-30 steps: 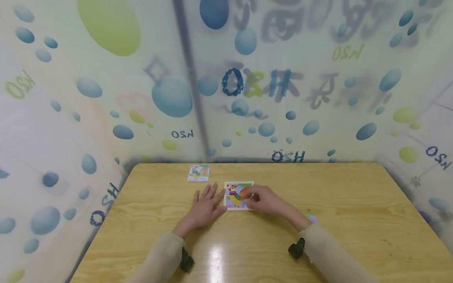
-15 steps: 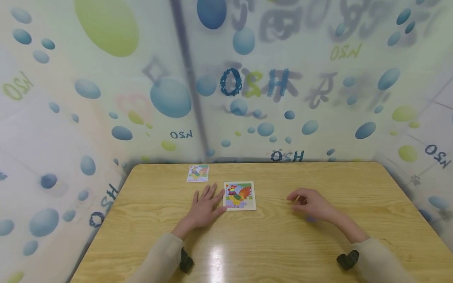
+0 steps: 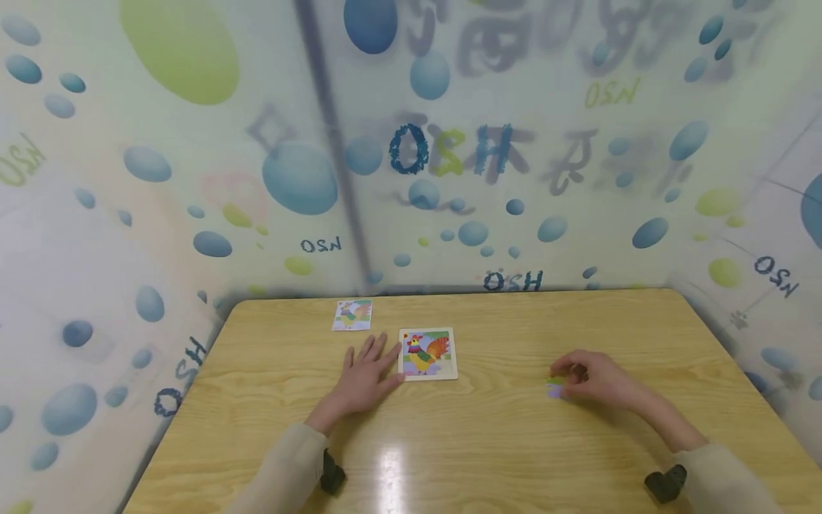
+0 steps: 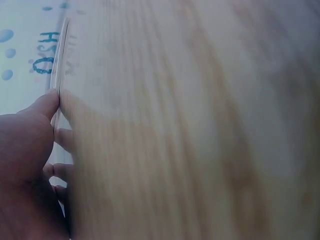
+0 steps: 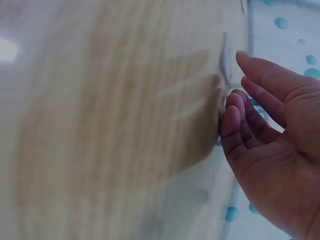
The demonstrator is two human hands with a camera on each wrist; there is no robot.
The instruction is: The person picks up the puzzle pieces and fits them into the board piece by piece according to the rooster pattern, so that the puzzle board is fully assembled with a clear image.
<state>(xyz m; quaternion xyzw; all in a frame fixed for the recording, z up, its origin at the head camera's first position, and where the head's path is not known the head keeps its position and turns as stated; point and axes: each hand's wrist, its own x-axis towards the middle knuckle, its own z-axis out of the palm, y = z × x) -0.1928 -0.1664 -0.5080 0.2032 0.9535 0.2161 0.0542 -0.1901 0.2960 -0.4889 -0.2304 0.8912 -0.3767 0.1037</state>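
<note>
A square jigsaw puzzle (image 3: 427, 353) with a rooster picture lies in its pale frame on the table, a bare patch in its lower right corner. My left hand (image 3: 362, 382) rests spread out beside it, thumb and forefinger at the frame's left edge. In the left wrist view the thumb of this hand (image 4: 30, 135) lies along the frame's thin edge. Off to the right, my right hand (image 3: 594, 380) is over a green and lilac puzzle piece (image 3: 554, 391), fingers loosely bent. The right wrist view has the thumb (image 5: 250, 62) close by the piece (image 5: 226, 60), a gap between them.
A small printed card (image 3: 352, 315) with the same rooster in paler colours lies near the table's back edge, left of the puzzle. The wooden table (image 3: 488, 442) meets a wall covering (image 3: 282, 250) patterned with blue and green dots.
My right hand has left the puzzle and moved right to the loose piece; the rooster's orange tail now shows uncovered in the frame. My left hand stays in place.
</note>
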